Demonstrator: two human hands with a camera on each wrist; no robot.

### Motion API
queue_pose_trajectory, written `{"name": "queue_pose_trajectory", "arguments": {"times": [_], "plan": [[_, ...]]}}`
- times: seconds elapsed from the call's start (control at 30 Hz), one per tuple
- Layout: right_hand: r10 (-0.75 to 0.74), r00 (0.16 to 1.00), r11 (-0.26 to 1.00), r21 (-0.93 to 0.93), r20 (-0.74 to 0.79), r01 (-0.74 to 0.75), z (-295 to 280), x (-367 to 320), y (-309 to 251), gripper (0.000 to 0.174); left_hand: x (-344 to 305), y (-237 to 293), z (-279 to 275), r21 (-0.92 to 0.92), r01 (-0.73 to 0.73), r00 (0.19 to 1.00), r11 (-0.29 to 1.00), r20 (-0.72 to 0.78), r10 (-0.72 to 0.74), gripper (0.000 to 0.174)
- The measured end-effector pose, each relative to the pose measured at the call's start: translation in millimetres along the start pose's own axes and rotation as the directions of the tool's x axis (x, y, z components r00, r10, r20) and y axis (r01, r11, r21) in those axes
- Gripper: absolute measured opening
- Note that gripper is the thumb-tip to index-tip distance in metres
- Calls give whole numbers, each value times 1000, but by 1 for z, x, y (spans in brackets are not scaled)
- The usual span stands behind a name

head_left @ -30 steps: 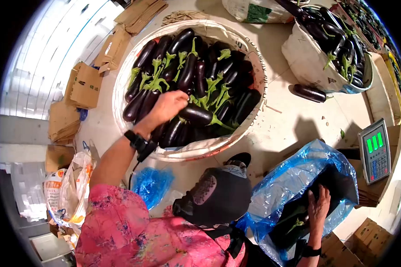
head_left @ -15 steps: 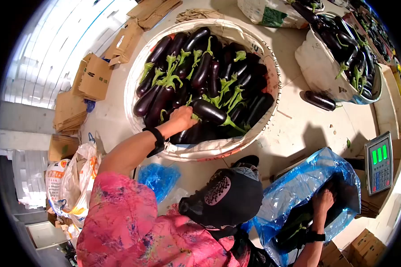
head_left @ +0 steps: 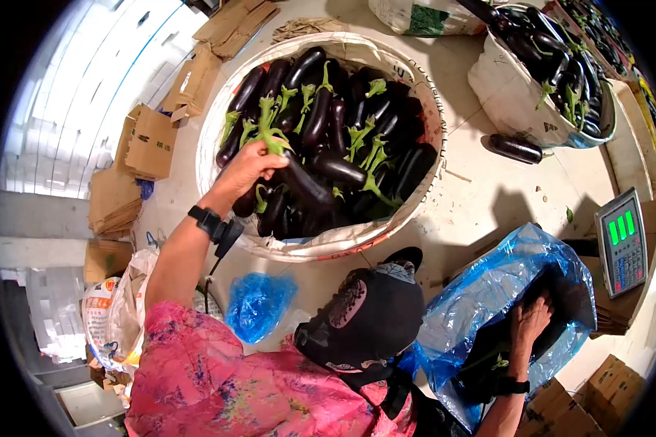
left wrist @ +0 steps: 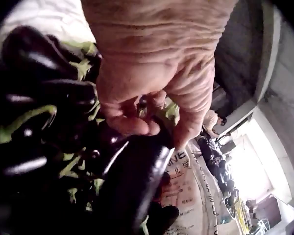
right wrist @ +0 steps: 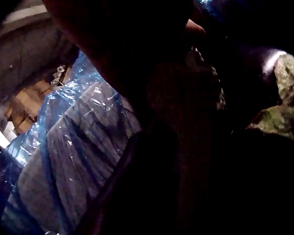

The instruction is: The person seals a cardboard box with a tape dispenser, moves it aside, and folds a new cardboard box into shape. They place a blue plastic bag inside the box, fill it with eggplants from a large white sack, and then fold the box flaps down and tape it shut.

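My left hand (head_left: 254,166) grips a dark purple eggplant (head_left: 306,186) by its green cap end, over a large round basket (head_left: 270,250) lined with white woven sacking. Many glossy eggplants (head_left: 315,120) with green stems fill that basket. The left wrist view shows the thumb and curled fingers around the top of the held eggplant (left wrist: 137,181), its body slanting downward. My right hand (head_left: 532,320) reaches into a blue plastic bag (head_left: 463,288) holding eggplants (head_left: 481,368). Deep shadow hides its fingertips, and I cannot tell whether they hold anything.
A digital scale display (head_left: 622,240) stands right of the blue bag. Another white sack (head_left: 506,95) of eggplants is at upper right, with a loose eggplant (head_left: 515,148) on the floor below it. Crumpled blue plastic (head_left: 259,306) lies below the basket; cardboard boxes (head_left: 147,142) line the left.
My left hand has shifted up and left within the basket and now lifts an eggplant by its cap end. My right hand stays inside the blue bag, its fingers moving slightly.
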State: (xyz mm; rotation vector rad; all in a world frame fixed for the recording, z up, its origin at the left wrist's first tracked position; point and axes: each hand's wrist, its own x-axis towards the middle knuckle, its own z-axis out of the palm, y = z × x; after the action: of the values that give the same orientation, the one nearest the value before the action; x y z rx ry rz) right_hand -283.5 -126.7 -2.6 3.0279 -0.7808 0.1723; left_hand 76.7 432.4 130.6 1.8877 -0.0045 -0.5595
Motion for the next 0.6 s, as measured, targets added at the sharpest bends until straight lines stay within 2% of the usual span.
{"name": "queue_pose_trajectory", "arguments": {"times": [0.1,0.13,0.2,0.27,0.3,0.33,0.37,0.4,0.43,0.47,0.5,0.53,0.57,0.6], "plan": [[69,992,998,-22,107,-67,-18,8,-15,76,-12,31,6,-212,-38,999,977,-45,29,37],[140,962,990,-35,233,-135,-41,13,-32,73,-14,41,12,-250,-66,998,966,-37,59,38],[170,959,985,-53,228,-163,-31,19,-32,68,-27,62,30,-287,-150,988,946,-16,152,42],[222,890,974,-54,399,-219,-61,36,-53,61,-36,84,51,-191,-229,966,955,77,247,48],[243,869,970,-83,431,-230,-71,37,-60,55,-43,95,70,-154,-296,945,943,98,313,50],[244,903,968,-145,352,-206,-71,35,-63,55,-51,109,89,-122,-373,915,920,118,386,51],[247,899,967,-153,361,-204,-63,35,-58,62,-60,124,111,-94,-453,871,886,165,463,53],[218,915,976,-86,340,-200,-68,32,-57,65,-68,138,130,-63,-540,818,839,197,541,54],[221,946,975,-81,238,-208,-66,25,-57,68,-74,152,152,-45,-604,768,796,232,596,56],[199,950,980,-36,241,-196,-69,19,-55,67,-80,163,171,-20,-666,717,745,255,648,57],[215,957,975,8,195,-221,-73,14,-56,69,-81,170,181,-45,-713,640,700,368,675,60],[229,962,969,55,149,-239,-78,10,-58,70,-78,180,200,-95,-857,407,506,476,779,58],[239,961,964,85,136,-252,-83,6,-58,72,-83,194,221,-30,-949,243,313,563,790,56],[271,950,955,84,155,-286,-86,5,-58,70,-89,207,242,-73,-974,119,212,632,765,53]]}}
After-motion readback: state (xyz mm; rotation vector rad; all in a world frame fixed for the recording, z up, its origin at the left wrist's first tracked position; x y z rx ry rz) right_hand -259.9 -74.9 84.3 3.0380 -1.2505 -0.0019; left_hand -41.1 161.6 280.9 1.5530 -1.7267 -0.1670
